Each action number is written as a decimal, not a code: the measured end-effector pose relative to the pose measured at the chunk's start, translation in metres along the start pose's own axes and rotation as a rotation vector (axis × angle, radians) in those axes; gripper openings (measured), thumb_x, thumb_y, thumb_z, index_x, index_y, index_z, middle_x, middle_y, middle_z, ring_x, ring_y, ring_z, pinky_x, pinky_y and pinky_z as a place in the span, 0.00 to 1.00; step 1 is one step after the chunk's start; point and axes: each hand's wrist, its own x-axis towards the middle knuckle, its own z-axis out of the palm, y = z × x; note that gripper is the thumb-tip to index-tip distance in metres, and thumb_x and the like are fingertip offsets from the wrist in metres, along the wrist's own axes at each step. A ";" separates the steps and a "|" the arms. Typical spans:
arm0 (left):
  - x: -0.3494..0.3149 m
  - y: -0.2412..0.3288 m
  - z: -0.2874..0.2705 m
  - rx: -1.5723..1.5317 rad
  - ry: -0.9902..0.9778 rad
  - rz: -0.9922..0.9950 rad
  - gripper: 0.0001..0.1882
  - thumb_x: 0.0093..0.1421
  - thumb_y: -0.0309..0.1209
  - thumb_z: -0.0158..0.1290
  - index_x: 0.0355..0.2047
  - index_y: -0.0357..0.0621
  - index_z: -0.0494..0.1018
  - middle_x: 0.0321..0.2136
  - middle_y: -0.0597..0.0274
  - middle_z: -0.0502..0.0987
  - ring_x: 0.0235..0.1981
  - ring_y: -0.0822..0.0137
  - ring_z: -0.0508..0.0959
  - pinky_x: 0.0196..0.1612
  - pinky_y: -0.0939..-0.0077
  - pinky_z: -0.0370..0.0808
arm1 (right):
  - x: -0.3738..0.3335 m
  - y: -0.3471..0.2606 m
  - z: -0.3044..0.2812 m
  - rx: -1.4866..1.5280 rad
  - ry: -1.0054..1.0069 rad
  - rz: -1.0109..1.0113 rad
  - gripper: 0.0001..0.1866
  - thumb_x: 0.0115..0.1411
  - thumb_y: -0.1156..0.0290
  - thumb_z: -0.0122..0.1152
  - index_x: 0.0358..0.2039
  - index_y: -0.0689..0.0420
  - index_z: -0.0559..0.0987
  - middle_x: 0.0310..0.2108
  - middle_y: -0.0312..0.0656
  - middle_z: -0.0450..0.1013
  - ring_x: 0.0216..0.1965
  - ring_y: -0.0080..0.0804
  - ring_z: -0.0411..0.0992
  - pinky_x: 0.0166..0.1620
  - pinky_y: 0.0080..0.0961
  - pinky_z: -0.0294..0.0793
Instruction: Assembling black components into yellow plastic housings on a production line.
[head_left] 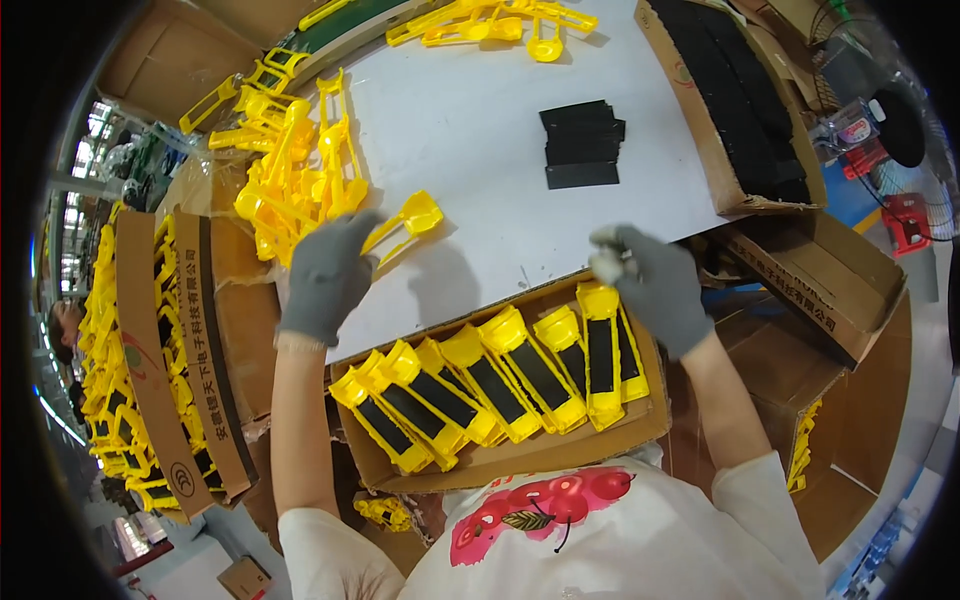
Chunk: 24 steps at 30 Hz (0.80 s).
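Observation:
My left hand, in a grey glove, is closed on one end of a yellow plastic frame, whose cupped end points away to the right over the white table. Beside it is a heap of similar yellow frames. My right hand, gloved too, has curled fingers above the far right corner of an open cardboard box; what it holds, if anything, is hidden. Leaning in a row inside that box are several yellow frames with black strips. A small stack of black strips lies on the table.
More yellow frames lie at the table's far edge. A carton of black strips stands at the far right. Cartons packed with yellow frames stand at the left. Further open cartons are at the right, below table level.

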 end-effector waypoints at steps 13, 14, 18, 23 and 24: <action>0.041 0.021 0.027 0.349 0.008 0.380 0.16 0.45 0.22 0.56 0.36 0.45 0.68 0.31 0.58 0.71 0.36 0.55 0.74 0.33 0.62 0.74 | 0.098 0.053 -0.001 -0.556 -0.047 -0.028 0.13 0.51 0.63 0.67 0.35 0.52 0.76 0.37 0.40 0.74 0.43 0.40 0.72 0.43 0.33 0.73; 0.034 0.026 0.013 0.350 0.030 0.334 0.16 0.45 0.22 0.55 0.35 0.45 0.67 0.31 0.58 0.71 0.36 0.55 0.74 0.32 0.62 0.74 | 0.097 0.053 -0.002 -0.550 -0.023 -0.071 0.14 0.51 0.63 0.68 0.33 0.53 0.75 0.33 0.40 0.75 0.38 0.40 0.74 0.40 0.33 0.73; -0.004 0.039 -0.034 0.044 0.092 0.159 0.11 0.49 0.23 0.58 0.32 0.42 0.68 0.26 0.55 0.76 0.29 0.55 0.78 0.31 0.64 0.74 | 0.075 0.045 -0.009 -0.280 0.006 0.021 0.15 0.56 0.63 0.64 0.34 0.57 0.70 0.23 0.41 0.76 0.23 0.38 0.75 0.31 0.30 0.73; -0.054 0.047 -0.046 -1.236 0.204 -0.442 0.18 0.51 0.21 0.61 0.44 0.38 0.75 0.32 0.60 0.80 0.32 0.69 0.81 0.31 0.80 0.77 | 0.019 -0.033 -0.031 0.655 -0.068 0.230 0.07 0.61 0.72 0.56 0.34 0.61 0.69 0.23 0.39 0.74 0.22 0.17 0.71 0.26 0.14 0.69; -0.062 0.050 -0.040 -1.302 0.177 -0.473 0.17 0.53 0.23 0.59 0.44 0.34 0.74 0.34 0.54 0.80 0.31 0.66 0.81 0.33 0.78 0.80 | 0.004 -0.051 -0.039 0.674 -0.076 0.260 0.07 0.60 0.73 0.57 0.35 0.61 0.70 0.24 0.39 0.74 0.23 0.17 0.72 0.26 0.12 0.69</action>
